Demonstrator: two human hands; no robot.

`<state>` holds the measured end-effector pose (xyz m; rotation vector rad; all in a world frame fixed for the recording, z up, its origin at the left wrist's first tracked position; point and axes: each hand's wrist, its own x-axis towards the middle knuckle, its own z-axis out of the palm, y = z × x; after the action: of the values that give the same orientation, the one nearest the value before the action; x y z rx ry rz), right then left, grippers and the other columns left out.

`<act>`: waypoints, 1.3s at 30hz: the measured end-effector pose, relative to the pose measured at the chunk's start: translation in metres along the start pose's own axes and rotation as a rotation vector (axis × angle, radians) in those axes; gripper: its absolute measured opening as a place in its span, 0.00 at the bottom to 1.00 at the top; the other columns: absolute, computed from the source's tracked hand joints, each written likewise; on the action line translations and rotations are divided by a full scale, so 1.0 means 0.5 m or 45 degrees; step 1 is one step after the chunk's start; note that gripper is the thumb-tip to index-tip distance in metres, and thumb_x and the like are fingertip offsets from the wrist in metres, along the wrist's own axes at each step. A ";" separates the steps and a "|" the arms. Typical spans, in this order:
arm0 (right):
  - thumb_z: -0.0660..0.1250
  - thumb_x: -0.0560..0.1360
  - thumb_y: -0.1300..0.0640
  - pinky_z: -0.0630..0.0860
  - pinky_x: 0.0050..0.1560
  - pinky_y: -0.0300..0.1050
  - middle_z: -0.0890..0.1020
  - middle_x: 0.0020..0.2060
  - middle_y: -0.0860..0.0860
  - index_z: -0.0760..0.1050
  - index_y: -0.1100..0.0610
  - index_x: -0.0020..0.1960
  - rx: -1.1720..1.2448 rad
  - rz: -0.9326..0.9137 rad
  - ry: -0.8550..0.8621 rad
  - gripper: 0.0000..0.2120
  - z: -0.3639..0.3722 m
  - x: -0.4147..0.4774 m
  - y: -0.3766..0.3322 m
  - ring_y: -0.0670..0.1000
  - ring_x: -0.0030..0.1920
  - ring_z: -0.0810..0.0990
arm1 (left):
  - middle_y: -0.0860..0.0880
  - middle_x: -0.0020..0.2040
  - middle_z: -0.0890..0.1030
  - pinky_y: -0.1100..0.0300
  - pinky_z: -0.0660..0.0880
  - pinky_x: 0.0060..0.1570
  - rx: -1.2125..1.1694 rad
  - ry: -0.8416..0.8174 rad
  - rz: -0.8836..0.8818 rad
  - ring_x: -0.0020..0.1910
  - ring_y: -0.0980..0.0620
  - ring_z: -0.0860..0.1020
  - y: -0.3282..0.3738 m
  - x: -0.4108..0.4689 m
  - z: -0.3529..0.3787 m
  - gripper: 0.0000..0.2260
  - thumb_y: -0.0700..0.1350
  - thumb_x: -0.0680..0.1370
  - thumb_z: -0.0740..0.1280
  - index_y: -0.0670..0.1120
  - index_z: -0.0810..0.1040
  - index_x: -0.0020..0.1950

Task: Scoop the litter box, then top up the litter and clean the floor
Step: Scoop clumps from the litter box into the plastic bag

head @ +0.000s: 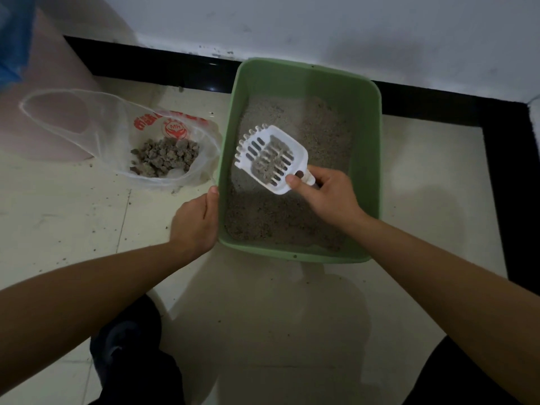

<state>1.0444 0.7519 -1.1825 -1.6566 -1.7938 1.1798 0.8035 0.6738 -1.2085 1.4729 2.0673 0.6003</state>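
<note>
We see a white wall (321, 24) across the top, scuffed and marked with grey smudges. Along its foot runs a black skirting strip (163, 64), and a black band (496, 171) turns from it down the right side. At the upper left stands a large, rounded pink object (52, 54), with a piece of blue plastic (13, 33) just above it in the corner. Dark trouser legs (131, 361) fill the bottom corners.

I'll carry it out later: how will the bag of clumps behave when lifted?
The bag looks thin and see-through, so probably floppy. The clumps pile at its bottom, so it'll likely sag there. Its mouth gapes, so tipping may spill.
</note>
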 end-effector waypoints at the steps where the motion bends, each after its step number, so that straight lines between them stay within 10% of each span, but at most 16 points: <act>1: 0.68 0.73 0.36 0.79 0.41 0.47 0.84 0.36 0.38 0.84 0.43 0.52 -0.064 -0.018 -0.014 0.15 0.001 -0.005 0.000 0.40 0.36 0.80 | 0.44 0.29 0.72 0.53 0.65 0.33 -0.002 0.003 -0.001 0.31 0.44 0.72 0.000 0.000 0.000 0.25 0.53 0.85 0.47 0.43 0.65 0.31; 20: 0.65 0.75 0.35 0.75 0.36 0.42 0.82 0.35 0.42 0.81 0.45 0.47 -0.421 -0.059 -0.115 0.15 0.022 -0.019 -0.022 0.43 0.37 0.80 | 0.43 0.32 0.75 0.54 0.66 0.36 -0.037 0.002 0.028 0.33 0.45 0.74 0.002 -0.002 -0.006 0.26 0.52 0.85 0.48 0.41 0.71 0.34; 39: 0.64 0.74 0.34 0.77 0.39 0.45 0.82 0.35 0.44 0.82 0.47 0.47 -0.555 0.013 -0.145 0.18 0.024 -0.007 -0.065 0.46 0.38 0.80 | 0.50 0.22 0.65 0.56 0.62 0.30 -0.560 0.268 -0.583 0.24 0.48 0.64 -0.053 0.023 -0.067 0.31 0.71 0.77 0.44 0.49 0.61 0.25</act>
<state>1.0162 0.7476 -1.1621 -1.8599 -2.2388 0.9475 0.7600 0.6747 -1.2014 0.6857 2.1473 0.9693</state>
